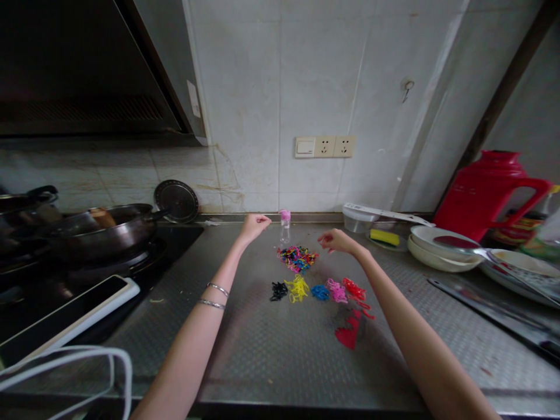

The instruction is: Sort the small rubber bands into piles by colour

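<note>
head view shows both bare arms stretched out over a grey patterned steel counter. the left hand is curled into a loose fist with the knuckles up and the fingers folded narrow against the palm; whether anything lies inside it cannot be told. two thin silver bangles ring the forearm behind it. just to the right of that fist, near but apart from it, a small clear plastic bottle with a pink cap stands upright.

the right hand hovers palm down, its fingers drawn close in a narrow pinch that points left; whether a band sits between the tips is too small to tell. just below and left of those fingertips lies a mixed heap of small coloured rubber bands.

nearer the body than both hands, a row of sorted little piles runs from left to right: black bands, yellow bands, blue bands, pink bands and red bands, the last close under the right forearm. a flat red piece lies nearer still.

well left of the left hand sits a dark metal wok; well right of the right hand stands a red plastic jug.
</note>
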Action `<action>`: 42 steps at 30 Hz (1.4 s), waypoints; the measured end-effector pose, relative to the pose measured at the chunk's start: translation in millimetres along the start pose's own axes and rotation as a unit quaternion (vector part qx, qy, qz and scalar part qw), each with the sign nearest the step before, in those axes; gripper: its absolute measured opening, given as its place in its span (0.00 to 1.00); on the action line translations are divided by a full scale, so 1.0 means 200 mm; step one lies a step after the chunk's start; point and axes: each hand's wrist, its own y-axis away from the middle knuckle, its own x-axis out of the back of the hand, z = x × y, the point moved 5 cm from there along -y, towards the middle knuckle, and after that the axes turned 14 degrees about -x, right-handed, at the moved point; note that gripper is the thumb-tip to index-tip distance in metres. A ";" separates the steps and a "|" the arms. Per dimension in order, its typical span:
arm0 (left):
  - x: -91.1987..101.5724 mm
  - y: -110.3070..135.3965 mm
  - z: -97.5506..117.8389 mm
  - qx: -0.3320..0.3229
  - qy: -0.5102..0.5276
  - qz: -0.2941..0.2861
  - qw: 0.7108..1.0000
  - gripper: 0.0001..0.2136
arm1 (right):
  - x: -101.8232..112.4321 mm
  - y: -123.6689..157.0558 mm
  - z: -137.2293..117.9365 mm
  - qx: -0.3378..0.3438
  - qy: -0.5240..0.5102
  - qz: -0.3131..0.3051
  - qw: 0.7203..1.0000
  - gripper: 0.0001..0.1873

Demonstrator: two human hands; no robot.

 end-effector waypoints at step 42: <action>-0.38 0.26 -0.34 0.058 -0.068 -0.265 0.960 0.12 | -0.06 -0.03 -0.09 0.060 0.144 0.065 0.986 0.16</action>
